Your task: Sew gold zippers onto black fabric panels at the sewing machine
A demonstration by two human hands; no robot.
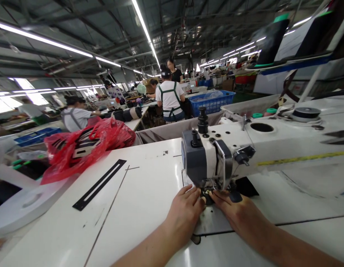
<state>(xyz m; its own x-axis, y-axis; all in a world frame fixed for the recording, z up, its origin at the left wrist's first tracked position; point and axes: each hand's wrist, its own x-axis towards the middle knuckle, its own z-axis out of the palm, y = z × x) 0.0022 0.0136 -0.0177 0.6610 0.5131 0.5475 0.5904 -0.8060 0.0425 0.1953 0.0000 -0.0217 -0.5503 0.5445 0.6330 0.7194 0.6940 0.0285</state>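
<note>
A white industrial sewing machine (261, 144) stands on a white worktable (133, 207). Both my hands meet under its grey needle head (201, 163). My left hand (185, 213) lies on the table left of the needle, fingers bent and pressed together against a small dark piece (209, 198). My right hand (234, 213) comes in from the right, its fingertips pinching the same dark piece at the presser foot. More dark material (245, 187) lies behind the needle. What exactly the piece is stays hidden by the fingers.
A red plastic bag (82, 148) of dark cut parts sits at the table's far left, a black slotted strip (99, 183) beside it. Blue crates (213, 102) and several co-workers in aprons stand behind. A white roll (21, 207) lies at left. A yellow measuring tape (302, 158) runs along the machine arm.
</note>
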